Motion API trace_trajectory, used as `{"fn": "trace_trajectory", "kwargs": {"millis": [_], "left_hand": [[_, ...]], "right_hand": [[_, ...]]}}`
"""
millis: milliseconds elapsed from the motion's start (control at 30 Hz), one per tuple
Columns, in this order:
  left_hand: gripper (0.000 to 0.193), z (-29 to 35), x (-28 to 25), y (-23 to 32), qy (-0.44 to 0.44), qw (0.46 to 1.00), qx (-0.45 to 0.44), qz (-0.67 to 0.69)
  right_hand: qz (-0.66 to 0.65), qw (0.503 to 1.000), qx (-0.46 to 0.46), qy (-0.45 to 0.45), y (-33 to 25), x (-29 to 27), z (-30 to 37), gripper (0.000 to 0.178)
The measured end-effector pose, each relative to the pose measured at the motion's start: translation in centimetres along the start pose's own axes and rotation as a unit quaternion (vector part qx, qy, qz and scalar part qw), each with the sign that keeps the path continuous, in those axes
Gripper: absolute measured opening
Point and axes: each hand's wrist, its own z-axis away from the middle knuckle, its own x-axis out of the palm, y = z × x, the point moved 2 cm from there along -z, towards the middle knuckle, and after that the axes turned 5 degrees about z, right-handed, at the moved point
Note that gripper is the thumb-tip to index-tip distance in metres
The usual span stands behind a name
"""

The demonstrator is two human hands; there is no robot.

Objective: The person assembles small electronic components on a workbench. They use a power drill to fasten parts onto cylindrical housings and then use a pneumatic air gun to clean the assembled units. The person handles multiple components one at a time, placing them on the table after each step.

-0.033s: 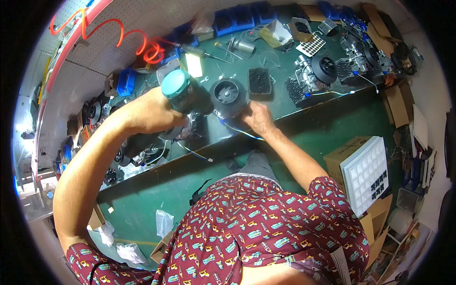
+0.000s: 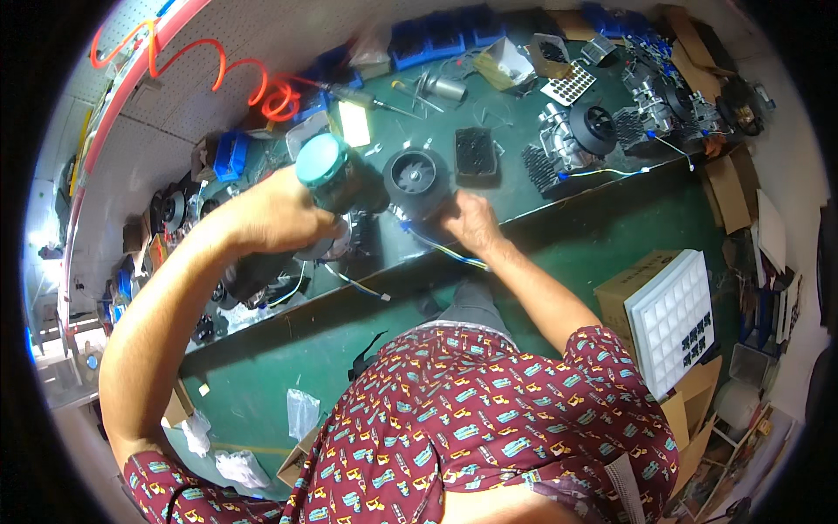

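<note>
My left hand is wrapped round a cordless power driver with a teal rear end and a dark body. The driver's front end lies just left of a round black fan unit, which has curved blades and a metal hub in its open centre. My right hand grips the near right side of this unit, its fingertips partly hidden against the housing. A wire bundle with a blue connector runs from the unit past the bench's front edge. Whether the driver touches the unit I cannot tell.
Beyond the unit stands an open box of small dark parts. Similar motor assemblies sit to the right, others under my left forearm. Blue bins line the back. A red coiled hose hangs at left; a white tray stands low right.
</note>
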Motion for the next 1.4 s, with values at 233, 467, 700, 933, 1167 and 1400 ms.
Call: {"fn": "trace_trajectory", "kwargs": {"millis": [233, 467, 700, 933, 1167, 1400], "left_hand": [[0.036, 0.4, 1.2, -0.5, 0.049, 0.974, -0.183, 0.123], [0.048, 2.4, 2.4, -1.1, 0.085, 0.965, -0.134, 0.210], [0.050, 4.3, 3.1, -0.6, 0.059, 0.966, -0.133, 0.213], [0.048, 5.0, 1.5, 0.9, -0.016, 0.910, -0.256, 0.325], [0.062, 7.3, 1.8, 0.9, 0.039, 0.949, -0.150, 0.275], [0.060, 7.8, 3.5, -1.5, 0.067, 0.938, -0.157, 0.302]], "right_hand": [[0.146, 0.988, 0.055, -0.019, 0.0, 2.9, 3.0, 0.031], [0.093, 0.991, 0.021, 0.095, -0.9, 4.2, 4.0, 0.026], [0.080, 0.996, -0.001, 0.043, -0.6, 2.1, 2.5, 0.025], [0.060, 0.997, -0.026, 0.029, 0.9, 1.1, 1.6, 0.025], [0.040, 0.997, -0.057, -0.046, 1.4, 0.4, 1.1, 0.027], [0.036, 0.999, -0.013, -0.011, 5.6, -2.4, -1.8, 0.015]]}}
